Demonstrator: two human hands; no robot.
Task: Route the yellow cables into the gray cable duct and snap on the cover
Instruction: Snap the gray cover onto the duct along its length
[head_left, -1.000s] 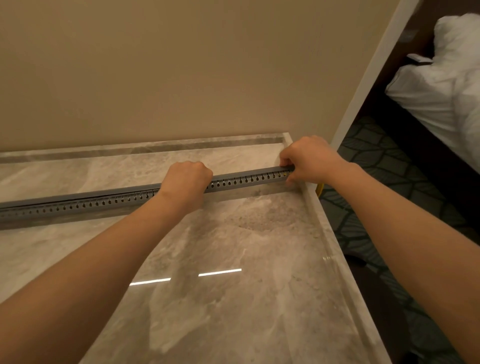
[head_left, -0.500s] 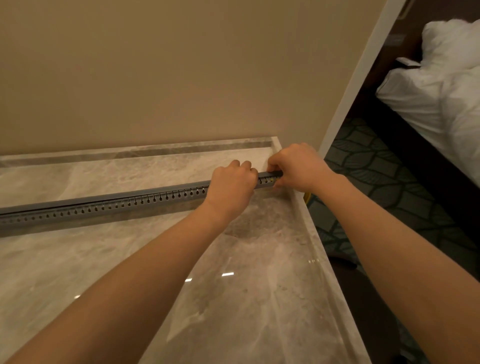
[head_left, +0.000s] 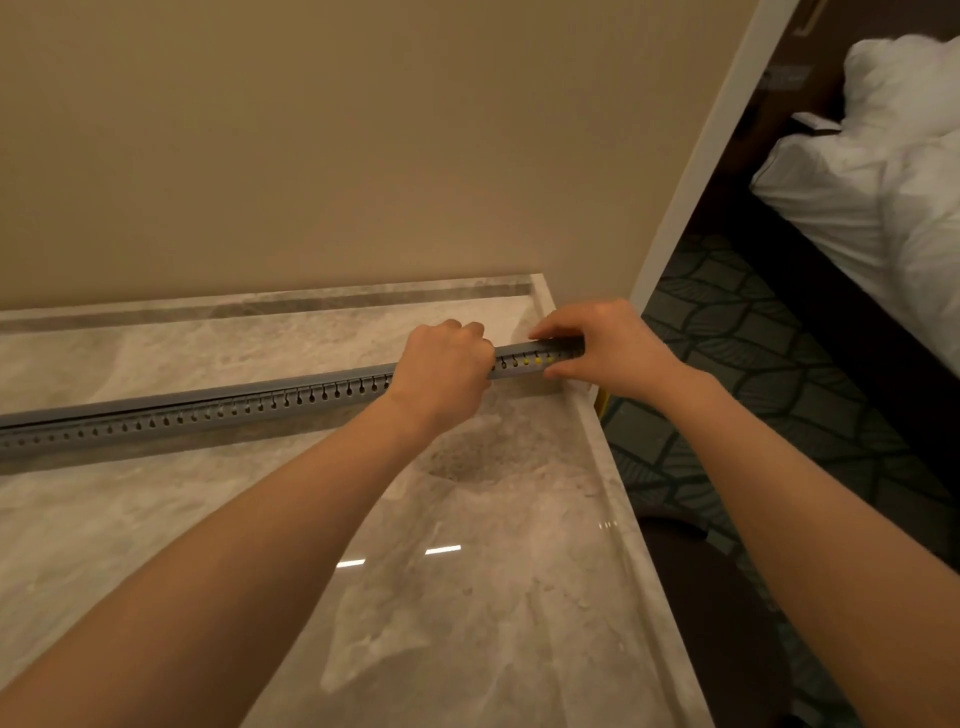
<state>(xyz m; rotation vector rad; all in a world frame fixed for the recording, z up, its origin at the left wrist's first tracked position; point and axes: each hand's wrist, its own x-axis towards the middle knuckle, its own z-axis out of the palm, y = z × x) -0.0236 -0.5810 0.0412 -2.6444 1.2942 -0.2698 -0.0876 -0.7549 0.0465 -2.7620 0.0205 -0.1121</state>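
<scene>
Fingers (head_left: 550, 331) and thumb of the right hand (head_left: 608, 348) pinch the right end of the duct (head_left: 234, 410) at the counter (head_left: 467, 597) edge. Just beside, the left hand (head_left: 444, 374) curls over the duct, gripping it. Yellow cables (head_left: 537, 359) show through its slots between the hands.

No writing, label, brand or number can be read on the gray duct (head_left: 208, 410) or the bench (head_left: 467, 623).

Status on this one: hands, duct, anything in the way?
Left hand gripping gray duct, right hand pinching its end at the counter edge. Yellow cables showing through side slots. Nothing seen blocking the duct.
</scene>
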